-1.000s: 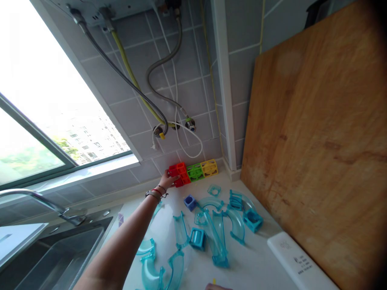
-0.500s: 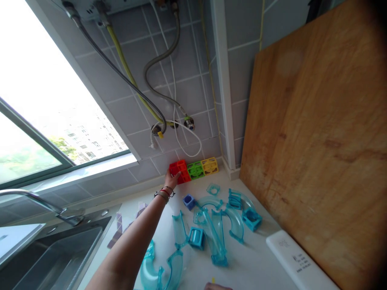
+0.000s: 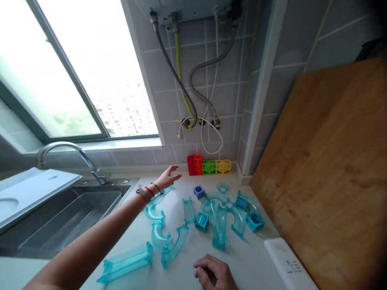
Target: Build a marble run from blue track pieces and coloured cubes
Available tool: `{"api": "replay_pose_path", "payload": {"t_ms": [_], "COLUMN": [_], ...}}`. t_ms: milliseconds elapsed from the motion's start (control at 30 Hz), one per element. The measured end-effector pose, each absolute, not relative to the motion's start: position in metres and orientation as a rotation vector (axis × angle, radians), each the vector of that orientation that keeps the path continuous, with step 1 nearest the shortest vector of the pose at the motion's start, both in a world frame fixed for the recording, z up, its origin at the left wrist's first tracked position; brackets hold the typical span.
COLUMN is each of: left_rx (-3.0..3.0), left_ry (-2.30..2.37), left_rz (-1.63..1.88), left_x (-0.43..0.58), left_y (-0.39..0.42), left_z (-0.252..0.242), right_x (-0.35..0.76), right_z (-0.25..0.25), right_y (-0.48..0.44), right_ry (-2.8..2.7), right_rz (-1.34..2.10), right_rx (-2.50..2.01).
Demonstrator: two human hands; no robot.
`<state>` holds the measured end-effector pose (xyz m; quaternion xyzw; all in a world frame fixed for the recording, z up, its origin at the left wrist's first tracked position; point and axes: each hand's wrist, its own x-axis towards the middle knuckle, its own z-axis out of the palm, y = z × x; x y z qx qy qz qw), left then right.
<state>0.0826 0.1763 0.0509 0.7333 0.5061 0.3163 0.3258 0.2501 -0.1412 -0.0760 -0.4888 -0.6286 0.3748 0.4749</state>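
My left hand (image 3: 168,177) is off the counter's back edge with its fingers spread and nothing in them. Just right of it, a row of cube frames stands against the wall: red blocks (image 3: 194,165), green blocks (image 3: 209,167) and yellow blocks (image 3: 223,166). Low in the view, my right hand (image 3: 216,273) rests near the counter with its fingers curled; whatever they may hold is hidden. Between the hands lie a blue-violet cube (image 3: 198,192), a teal cube (image 3: 201,222) and several clear teal track pieces, among them a straight channel (image 3: 128,262) and a curved one (image 3: 175,243).
A sink (image 3: 69,217) with a white board (image 3: 36,193) across it and a faucet (image 3: 72,147) are on the left. A large wooden board (image 3: 329,169) leans at the right, beside a white box (image 3: 288,264). Hoses (image 3: 178,80) hang along the tiled wall.
My left hand has let go of the red blocks and moved away from them, fingers now spread. My right hand has come further into view. The camera view has turned left.
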Motion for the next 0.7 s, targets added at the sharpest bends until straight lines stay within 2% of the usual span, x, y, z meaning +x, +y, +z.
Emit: {"api": "replay_pose_path", "payload": {"t_ms": [133, 267, 367, 433, 500, 600, 700], "left_rx": [1.852, 1.846, 1.788, 1.771, 1.840, 2.036, 2.162], "left_ry": [1.081, 1.126, 1.358, 1.484, 1.490, 1.363, 1.325], "left_rz": [0.650, 0.866, 1.192, 1.251, 1.143, 0.938, 0.879], "left_x": [0.017, -0.025, -0.036, -0.040, -0.044, -0.049, -0.045], "left_y": [0.069, -0.052, -0.121, -0.147, -0.156, -0.153, -0.148], "left_z": [0.061, 0.022, -0.021, -0.040, -0.047, -0.044, -0.041], "right_x": [0.251, 0.251, 0.252, 0.252, 0.252, 0.251, 0.250], "right_z": [-0.061, -0.051, -0.050, -0.051, -0.052, -0.053, -0.054], "right_y": [-0.147, -0.152, -0.154, -0.155, -0.155, -0.155, -0.153], "right_ry": [-1.532, -1.517, -1.491, -1.480, -1.479, -1.478, -1.477], "right_rz": [0.927, 0.954, 0.961, 0.964, 0.968, 0.964, 0.947], "right_rx": [-1.198, -1.247, -1.283, -1.299, -1.306, -1.311, -1.321]}}
